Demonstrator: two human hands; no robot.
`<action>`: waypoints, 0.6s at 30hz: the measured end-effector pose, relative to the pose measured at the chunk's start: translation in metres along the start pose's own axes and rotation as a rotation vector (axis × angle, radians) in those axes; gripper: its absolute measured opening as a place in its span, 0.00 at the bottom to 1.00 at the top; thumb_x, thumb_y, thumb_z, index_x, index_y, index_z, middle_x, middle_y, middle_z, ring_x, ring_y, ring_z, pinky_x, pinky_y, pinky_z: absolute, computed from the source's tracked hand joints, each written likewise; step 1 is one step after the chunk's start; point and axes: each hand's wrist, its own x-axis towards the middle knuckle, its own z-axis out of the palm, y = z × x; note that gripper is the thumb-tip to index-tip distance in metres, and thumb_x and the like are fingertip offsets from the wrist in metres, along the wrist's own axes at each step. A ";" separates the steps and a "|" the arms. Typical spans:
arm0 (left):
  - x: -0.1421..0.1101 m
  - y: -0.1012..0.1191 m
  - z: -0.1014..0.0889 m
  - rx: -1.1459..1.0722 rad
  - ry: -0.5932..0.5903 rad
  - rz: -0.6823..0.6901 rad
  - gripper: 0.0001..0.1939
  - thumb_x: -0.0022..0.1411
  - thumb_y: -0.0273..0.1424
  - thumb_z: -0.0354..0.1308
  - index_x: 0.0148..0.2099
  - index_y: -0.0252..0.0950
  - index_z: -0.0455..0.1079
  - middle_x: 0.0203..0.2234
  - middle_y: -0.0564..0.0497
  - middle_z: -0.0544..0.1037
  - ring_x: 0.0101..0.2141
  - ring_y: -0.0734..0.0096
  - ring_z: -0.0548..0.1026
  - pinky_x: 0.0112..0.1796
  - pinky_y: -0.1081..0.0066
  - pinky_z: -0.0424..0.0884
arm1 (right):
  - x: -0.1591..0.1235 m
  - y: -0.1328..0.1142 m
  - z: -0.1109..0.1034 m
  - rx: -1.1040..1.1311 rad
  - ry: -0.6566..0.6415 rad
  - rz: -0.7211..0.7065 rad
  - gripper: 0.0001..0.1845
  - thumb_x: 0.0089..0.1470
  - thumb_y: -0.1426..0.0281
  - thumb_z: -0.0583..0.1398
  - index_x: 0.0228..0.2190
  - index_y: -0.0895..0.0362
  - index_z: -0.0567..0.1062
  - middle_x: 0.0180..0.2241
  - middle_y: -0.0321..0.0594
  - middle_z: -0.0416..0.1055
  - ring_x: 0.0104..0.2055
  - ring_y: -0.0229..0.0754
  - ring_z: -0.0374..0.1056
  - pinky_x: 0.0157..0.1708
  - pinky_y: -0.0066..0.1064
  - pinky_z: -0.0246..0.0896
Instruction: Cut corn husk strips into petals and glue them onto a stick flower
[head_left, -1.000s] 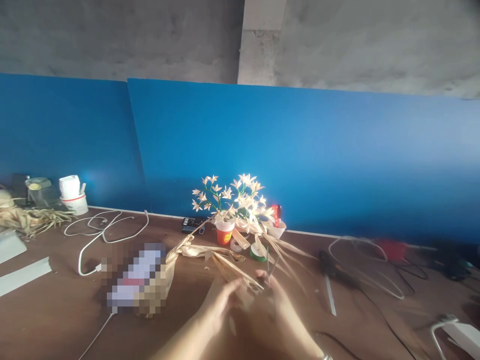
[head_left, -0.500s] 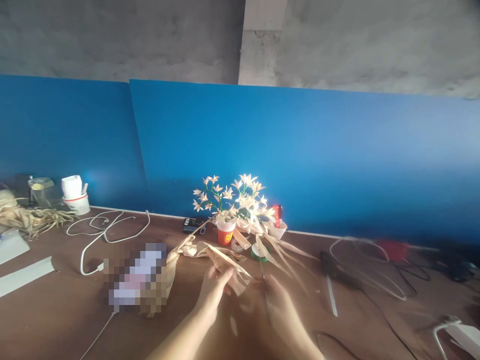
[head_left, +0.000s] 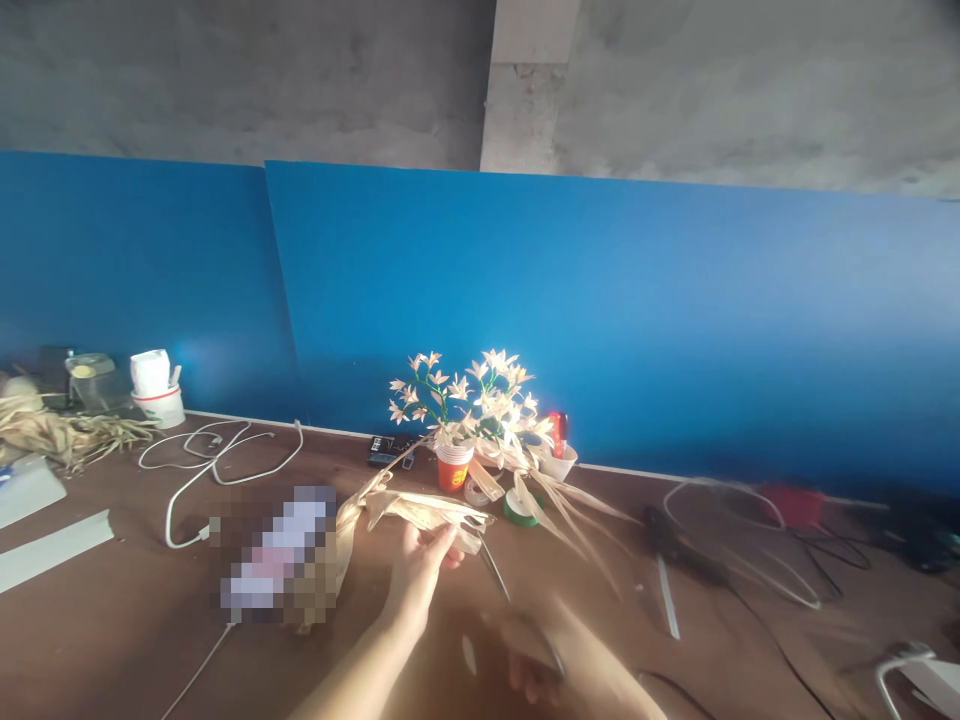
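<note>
My left hand (head_left: 421, 570) is closed, thumb over fingers, on a pale dried corn husk (head_left: 431, 510) that spreads leftward across the table. Lower and to the right, my right hand (head_left: 540, 645) is blurred by motion, its fingers curled around a pair of scissors (head_left: 495, 568). The thin metal blades point up and left, towards the husk's end, and a dark handle loop shows at the fingers. Just behind the hands, cream flowers (head_left: 491, 400) on green stems stand in stacked red-and-white paper cups (head_left: 454, 468). A roll of green tape (head_left: 521, 508) lies right of the husk.
A white cable (head_left: 176, 510) coils at the left, near a pixelated device (head_left: 277, 555). More dried husks (head_left: 67, 435) and a white cup (head_left: 159, 405) sit far left. Black cords (head_left: 772, 640) and a white strip (head_left: 667, 598) lie right. A blue partition (head_left: 600, 320) rises behind.
My right hand has drawn back towards me and down with the scissors, away from the husk. My left hand has shifted slightly left and forward, and the husk now lies folded over at its fingers.
</note>
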 end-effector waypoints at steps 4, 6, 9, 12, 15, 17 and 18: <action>-0.004 -0.001 0.002 0.015 -0.085 0.024 0.15 0.48 0.35 0.67 0.32 0.36 0.64 0.17 0.57 0.74 0.19 0.74 0.72 0.25 0.72 0.69 | -0.001 -0.003 0.000 0.009 -0.020 0.010 0.20 0.44 0.56 0.63 0.33 0.59 0.79 0.18 0.37 0.72 0.17 0.34 0.62 0.16 0.24 0.45; -0.005 -0.001 0.003 0.010 -0.138 0.012 0.14 0.48 0.34 0.67 0.32 0.36 0.64 0.16 0.58 0.73 0.19 0.74 0.72 0.24 0.73 0.69 | 0.001 -0.002 0.001 0.011 -0.013 0.014 0.20 0.44 0.57 0.63 0.35 0.59 0.78 0.18 0.36 0.72 0.17 0.33 0.62 0.16 0.23 0.44; -0.008 0.000 0.004 0.014 -0.208 -0.003 0.13 0.49 0.32 0.65 0.34 0.35 0.65 0.16 0.58 0.71 0.20 0.74 0.71 0.24 0.73 0.68 | 0.004 -0.001 0.000 -0.004 -0.007 0.017 0.19 0.45 0.59 0.62 0.36 0.60 0.78 0.17 0.34 0.71 0.18 0.32 0.63 0.16 0.21 0.44; -0.009 0.002 0.004 0.027 -0.257 -0.017 0.13 0.49 0.32 0.65 0.35 0.34 0.65 0.19 0.57 0.72 0.20 0.75 0.70 0.24 0.73 0.68 | 0.005 0.001 0.001 -0.025 -0.006 -0.005 0.19 0.45 0.59 0.62 0.35 0.60 0.78 0.17 0.34 0.70 0.17 0.32 0.62 0.16 0.21 0.44; -0.010 0.003 0.004 0.039 -0.312 -0.034 0.14 0.48 0.30 0.64 0.36 0.34 0.65 0.23 0.56 0.73 0.21 0.76 0.71 0.24 0.73 0.66 | 0.004 -0.002 0.003 -0.021 0.014 -0.021 0.16 0.44 0.59 0.64 0.31 0.60 0.78 0.16 0.33 0.69 0.17 0.32 0.61 0.16 0.21 0.46; -0.010 0.002 0.003 0.062 -0.350 -0.054 0.13 0.48 0.29 0.63 0.36 0.35 0.64 0.23 0.56 0.73 0.20 0.76 0.71 0.21 0.74 0.64 | 0.003 -0.005 0.005 -0.039 0.020 -0.023 0.14 0.45 0.60 0.63 0.26 0.59 0.77 0.15 0.32 0.67 0.16 0.31 0.60 0.17 0.22 0.47; -0.010 0.002 0.003 0.076 -0.367 -0.069 0.13 0.48 0.29 0.62 0.36 0.35 0.63 0.24 0.56 0.72 0.19 0.76 0.71 0.19 0.75 0.63 | 0.003 -0.006 0.005 -0.053 0.025 -0.029 0.13 0.46 0.61 0.62 0.24 0.59 0.77 0.14 0.32 0.67 0.16 0.31 0.59 0.17 0.22 0.47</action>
